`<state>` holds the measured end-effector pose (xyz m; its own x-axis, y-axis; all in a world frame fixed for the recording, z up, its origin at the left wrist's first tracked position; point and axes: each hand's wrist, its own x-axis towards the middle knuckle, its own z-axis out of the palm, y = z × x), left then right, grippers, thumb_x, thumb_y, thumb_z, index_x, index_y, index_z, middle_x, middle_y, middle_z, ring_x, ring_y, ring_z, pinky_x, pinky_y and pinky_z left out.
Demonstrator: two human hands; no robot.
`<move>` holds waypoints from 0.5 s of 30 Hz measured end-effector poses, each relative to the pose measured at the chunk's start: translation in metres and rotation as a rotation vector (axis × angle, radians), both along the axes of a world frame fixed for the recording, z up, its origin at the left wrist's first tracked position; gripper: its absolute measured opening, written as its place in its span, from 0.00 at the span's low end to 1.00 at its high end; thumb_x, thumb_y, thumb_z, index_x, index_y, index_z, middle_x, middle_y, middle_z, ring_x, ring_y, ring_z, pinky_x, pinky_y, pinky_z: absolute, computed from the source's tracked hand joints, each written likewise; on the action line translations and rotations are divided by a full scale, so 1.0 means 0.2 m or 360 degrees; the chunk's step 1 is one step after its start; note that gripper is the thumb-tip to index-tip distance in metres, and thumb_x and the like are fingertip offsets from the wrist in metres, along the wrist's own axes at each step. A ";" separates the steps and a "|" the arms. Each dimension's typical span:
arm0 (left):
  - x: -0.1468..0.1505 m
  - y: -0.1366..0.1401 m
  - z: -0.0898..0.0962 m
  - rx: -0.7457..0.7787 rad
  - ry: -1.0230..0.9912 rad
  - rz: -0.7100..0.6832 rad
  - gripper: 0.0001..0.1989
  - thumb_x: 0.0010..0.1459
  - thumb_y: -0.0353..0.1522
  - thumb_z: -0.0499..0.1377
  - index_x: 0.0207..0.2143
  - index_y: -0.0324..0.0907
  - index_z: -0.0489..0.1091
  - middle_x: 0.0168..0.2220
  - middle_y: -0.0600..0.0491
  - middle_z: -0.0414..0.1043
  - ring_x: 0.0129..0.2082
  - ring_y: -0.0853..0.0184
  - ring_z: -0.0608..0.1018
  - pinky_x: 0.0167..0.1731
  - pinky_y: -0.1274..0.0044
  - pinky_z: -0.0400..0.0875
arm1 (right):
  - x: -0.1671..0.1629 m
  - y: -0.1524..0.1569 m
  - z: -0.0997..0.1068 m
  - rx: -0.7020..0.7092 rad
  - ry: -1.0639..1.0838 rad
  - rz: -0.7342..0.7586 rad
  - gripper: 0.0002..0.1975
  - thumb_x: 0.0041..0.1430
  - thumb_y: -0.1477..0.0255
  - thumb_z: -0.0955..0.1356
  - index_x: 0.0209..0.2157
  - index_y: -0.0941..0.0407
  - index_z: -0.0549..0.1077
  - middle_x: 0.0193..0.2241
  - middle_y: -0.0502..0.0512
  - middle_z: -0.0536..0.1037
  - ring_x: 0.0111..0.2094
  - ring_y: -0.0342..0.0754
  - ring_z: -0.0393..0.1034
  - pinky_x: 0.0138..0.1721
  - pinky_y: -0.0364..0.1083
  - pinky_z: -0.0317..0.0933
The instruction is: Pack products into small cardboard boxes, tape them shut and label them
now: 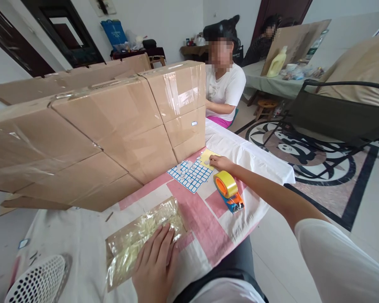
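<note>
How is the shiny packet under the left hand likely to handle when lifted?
The packet may be slippery, given its glossy surface. Its creases suggest some floppiness. Lying flat on the tablecloth, it seems unlikely to roll.

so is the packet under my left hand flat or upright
Flat: the packet lies broad side up on the cloth, left hand on top.

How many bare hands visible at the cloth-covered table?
2: left hand on the clear plastic packet with pale contents; right hand at the yellow part of the blue-outlined white label sheet. Others' hands may be hidden behind the brown cardboard boxes.
</note>
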<state>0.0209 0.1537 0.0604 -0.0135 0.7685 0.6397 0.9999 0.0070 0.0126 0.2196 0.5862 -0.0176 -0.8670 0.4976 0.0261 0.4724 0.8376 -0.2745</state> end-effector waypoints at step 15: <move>0.00 -0.01 0.02 0.0011 0.0030 -0.0064 0.18 0.63 0.30 0.60 0.55 0.39 0.72 0.54 0.48 0.78 0.53 0.60 0.78 0.53 0.69 0.66 | 0.02 -0.06 0.22 -0.0238 0.0195 -0.0337 0.12 0.69 0.74 0.63 0.52 0.55 0.69 0.37 0.55 0.84 0.37 0.50 0.77 0.38 0.43 0.61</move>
<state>0.0205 0.1526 0.0640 0.0295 0.7639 0.6446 0.9994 -0.0332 -0.0065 0.2241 0.5746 0.0271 -0.7382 0.6735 0.0367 0.5883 0.6695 -0.4534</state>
